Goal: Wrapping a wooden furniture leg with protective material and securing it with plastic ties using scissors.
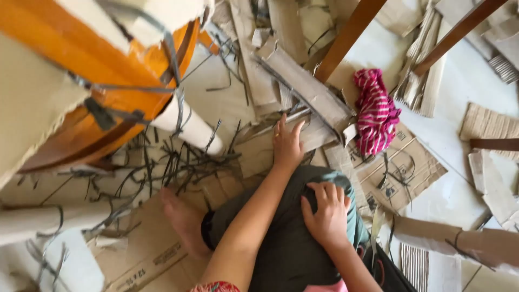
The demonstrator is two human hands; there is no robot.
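My left hand [286, 145] reaches forward and lies flat, fingers spread, on a long folded cardboard strip [308, 89] on the floor. A ring shows on one finger. My right hand [326, 215] rests palm down on my bent knee, over dark trousers [281, 243] and a teal cloth [351, 208]; it holds nothing. My bare foot [184, 221] rests on a flat brown cardboard sheet [146, 259] to the left.
An orange curved frame [108, 81] with white tubes [189, 127] bound by dark straps fills the upper left. Thin dark strips [173, 162] litter the floor. A pink striped cloth [376, 111] lies right, under two wooden legs [346, 38]. Cardboard scraps [403, 162] cover the white floor.
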